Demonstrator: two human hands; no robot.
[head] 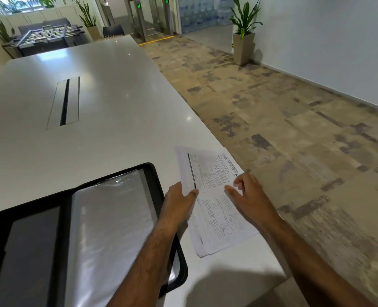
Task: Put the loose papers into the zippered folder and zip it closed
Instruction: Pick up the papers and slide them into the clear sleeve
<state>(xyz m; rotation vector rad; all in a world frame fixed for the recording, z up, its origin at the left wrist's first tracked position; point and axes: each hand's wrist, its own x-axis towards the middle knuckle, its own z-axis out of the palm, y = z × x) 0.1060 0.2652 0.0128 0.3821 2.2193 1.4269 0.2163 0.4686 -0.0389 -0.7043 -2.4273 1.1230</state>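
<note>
Nearest to me, the black zippered folder [159, 171] lies open flat on the long white table [108, 85], its clear plastic sleeves [112, 218] catching the light on the right half and a dark grey inner panel [30, 251] on the left. My left forearm crosses over the folder's right edge.

Just beside the folder, toward the table's right edge, I see the loose printed white papers [219, 222] — a small stack resting on the tabletop with the upper part lifted off it. My left hand [179, 202] pinches the raised sheets at their left edge, thumb on top and fingers curled beneath. My right hand [247, 196] sits on the papers with its fingers loosely curved, thumb stretched toward the left hand; I cannot tell whether it actually grips a sheet or only rests there.

Further along the table there is a recessed metal cable slot [64, 103] in the middle of the surface. Beyond the table's far end stands a foosball table [43, 36], and over by the pale wall on the right — a potted green plant in a tall beige planter [243, 38] on the patchy brown carpet.
</note>
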